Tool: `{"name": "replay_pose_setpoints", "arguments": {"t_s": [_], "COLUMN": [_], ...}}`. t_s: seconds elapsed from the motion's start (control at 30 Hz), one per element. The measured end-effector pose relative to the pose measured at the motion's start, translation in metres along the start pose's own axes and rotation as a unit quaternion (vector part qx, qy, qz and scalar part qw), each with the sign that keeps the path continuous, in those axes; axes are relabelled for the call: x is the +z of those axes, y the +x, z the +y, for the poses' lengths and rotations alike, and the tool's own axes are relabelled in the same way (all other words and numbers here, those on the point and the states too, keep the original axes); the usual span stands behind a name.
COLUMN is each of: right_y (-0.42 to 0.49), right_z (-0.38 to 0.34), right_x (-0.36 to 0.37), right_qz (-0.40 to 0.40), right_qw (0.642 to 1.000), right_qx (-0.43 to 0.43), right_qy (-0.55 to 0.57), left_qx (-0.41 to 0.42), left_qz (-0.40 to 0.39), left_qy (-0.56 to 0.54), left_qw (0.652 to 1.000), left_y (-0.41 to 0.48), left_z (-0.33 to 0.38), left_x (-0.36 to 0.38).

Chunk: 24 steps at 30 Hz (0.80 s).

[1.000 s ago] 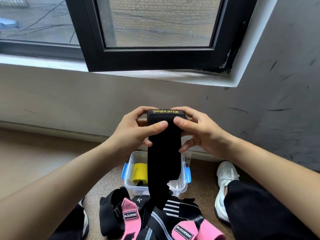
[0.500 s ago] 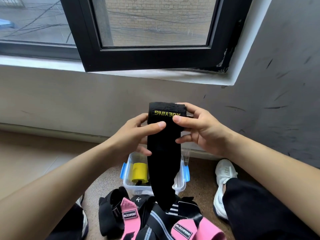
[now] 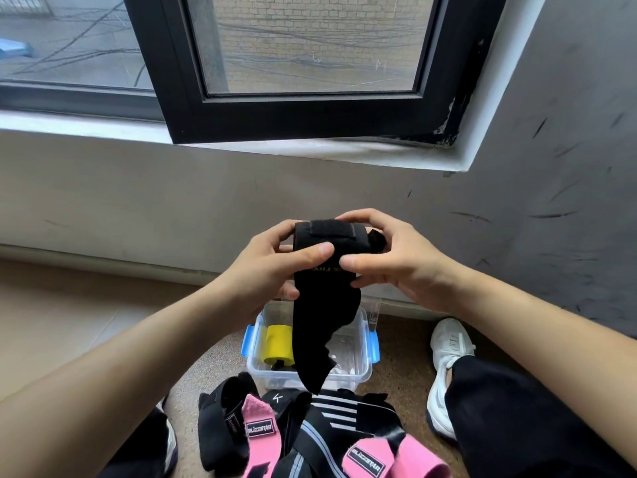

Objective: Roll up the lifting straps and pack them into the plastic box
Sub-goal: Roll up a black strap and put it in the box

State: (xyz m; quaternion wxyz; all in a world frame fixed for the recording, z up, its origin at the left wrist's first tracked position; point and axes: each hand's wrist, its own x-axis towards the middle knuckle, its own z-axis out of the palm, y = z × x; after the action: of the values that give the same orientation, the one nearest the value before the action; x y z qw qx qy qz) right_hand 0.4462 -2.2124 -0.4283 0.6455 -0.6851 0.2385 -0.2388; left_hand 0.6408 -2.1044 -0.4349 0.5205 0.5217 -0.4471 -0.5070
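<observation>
Above the plastic box (image 3: 355, 369), the left hand (image 3: 272, 270) and right hand (image 3: 396, 267) each pinch the rolled top of a black strap (image 3: 322, 305) between thumb and curled fingers, its loose tail hanging over the box. A yellow roll (image 3: 278, 343) lies inside the box, and pink and black straps (image 3: 258, 439) lie heaped just nearer than it.

Soft, even daylight comes through the window (image 3: 310, 46) at the far side. Shadows are faint. Straight lines bow toward the edges, and the focus is sharp throughout.

Black strap (image 3: 325, 301); yellow roll (image 3: 278, 343)
</observation>
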Motion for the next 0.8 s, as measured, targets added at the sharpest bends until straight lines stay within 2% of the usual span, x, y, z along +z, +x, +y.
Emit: {"name": "replay_pose_setpoints", "arguments": {"t_s": [0.1,0.2,0.33,0.43,0.6,0.8], "right_y": [0.0006,-0.0008,-0.0038,-0.0021,0.0012,0.0005], "right_z": [-0.0017,-0.0052,-0.0076,-0.0047,-0.0003,0.0008], "right_x": [-0.0014,-0.0014,0.0023,0.0043,0.0038,0.0048], "right_qz": [-0.009,-0.02,-0.037,-0.019,0.005,0.024], "right_qw": [0.997,0.993,0.991,0.993,0.995,0.996], "right_qx": [0.06,0.101,0.117,0.11,0.087,0.038], "right_qy": [0.052,0.051,0.047,0.048,0.055,0.075], "left_qx": [0.023,0.045,0.066,0.064,0.024,-0.091], "left_qz": [0.01,0.017,0.036,0.031,0.003,-0.02], "left_qy": [0.017,0.032,0.034,0.026,0.006,-0.016], "left_qw": [1.0,0.998,0.997,0.997,1.0,0.996], "left_y": [-0.0006,-0.0023,-0.0025,-0.0026,-0.0012,-0.002], "left_z": [-0.0008,-0.0004,0.0,0.0001,-0.0002,0.005], "left_x": [-0.0006,0.0008,0.0027,0.0035,0.0015,0.001]}}
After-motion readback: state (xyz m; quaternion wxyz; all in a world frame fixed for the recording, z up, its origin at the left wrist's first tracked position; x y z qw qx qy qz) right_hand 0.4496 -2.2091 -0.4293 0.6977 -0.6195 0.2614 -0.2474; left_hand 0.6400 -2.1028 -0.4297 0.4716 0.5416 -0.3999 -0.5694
